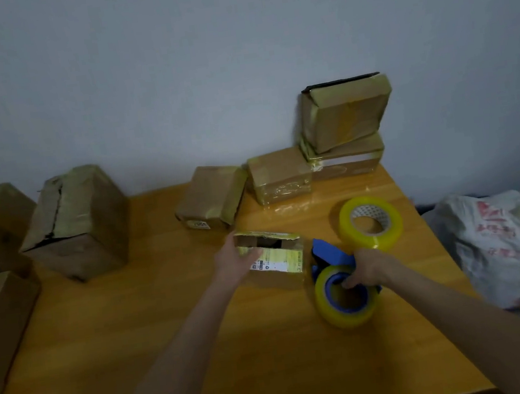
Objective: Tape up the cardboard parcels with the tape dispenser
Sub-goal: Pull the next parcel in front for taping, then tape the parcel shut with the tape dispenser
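A small cardboard parcel with a yellow-white label lies in the middle of the wooden table, its far flap ajar. My left hand holds its left end, fingers on top. Just right of it sits the blue tape dispenser with a yellow tape roll on it. My right hand grips the dispenser from the right, fingers curled round its blue frame. A spare yellow tape roll lies flat behind the dispenser.
Taped parcels stand along the wall: a flat one, a cube and a stack of two. Bigger boxes crowd the table's left side. A white plastic bag lies beyond the right edge.
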Demonstrator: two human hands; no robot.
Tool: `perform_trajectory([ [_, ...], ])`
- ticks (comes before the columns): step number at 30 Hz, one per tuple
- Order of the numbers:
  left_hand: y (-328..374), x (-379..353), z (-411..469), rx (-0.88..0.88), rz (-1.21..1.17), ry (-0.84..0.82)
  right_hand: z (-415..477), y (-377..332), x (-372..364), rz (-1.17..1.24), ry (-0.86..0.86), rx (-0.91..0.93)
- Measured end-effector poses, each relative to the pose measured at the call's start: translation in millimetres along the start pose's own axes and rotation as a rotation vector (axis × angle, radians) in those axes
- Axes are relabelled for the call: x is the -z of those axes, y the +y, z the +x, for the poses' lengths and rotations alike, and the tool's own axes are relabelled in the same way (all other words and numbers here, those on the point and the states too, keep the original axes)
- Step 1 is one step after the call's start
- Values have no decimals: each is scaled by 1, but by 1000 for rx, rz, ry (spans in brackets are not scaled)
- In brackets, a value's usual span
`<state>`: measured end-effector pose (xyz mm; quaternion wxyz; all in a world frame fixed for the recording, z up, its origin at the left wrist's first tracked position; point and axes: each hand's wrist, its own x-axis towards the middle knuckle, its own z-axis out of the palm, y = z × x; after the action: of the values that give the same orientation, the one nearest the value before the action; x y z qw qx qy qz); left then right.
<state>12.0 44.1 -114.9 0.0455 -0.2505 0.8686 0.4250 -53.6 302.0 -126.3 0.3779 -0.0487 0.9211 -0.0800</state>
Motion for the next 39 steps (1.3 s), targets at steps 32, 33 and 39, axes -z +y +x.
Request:
perform_trajectory([
  [32, 36, -89, -75, -184, 691, 12, -18, 67, 48, 705, 113, 363],
  [33, 38, -88, -75, -180, 683, 1, -15, 67, 47, 684, 153, 366],
  [39, 37, -84, -78, -173, 658, 12, 5, 48, 51, 582, 298, 429],
])
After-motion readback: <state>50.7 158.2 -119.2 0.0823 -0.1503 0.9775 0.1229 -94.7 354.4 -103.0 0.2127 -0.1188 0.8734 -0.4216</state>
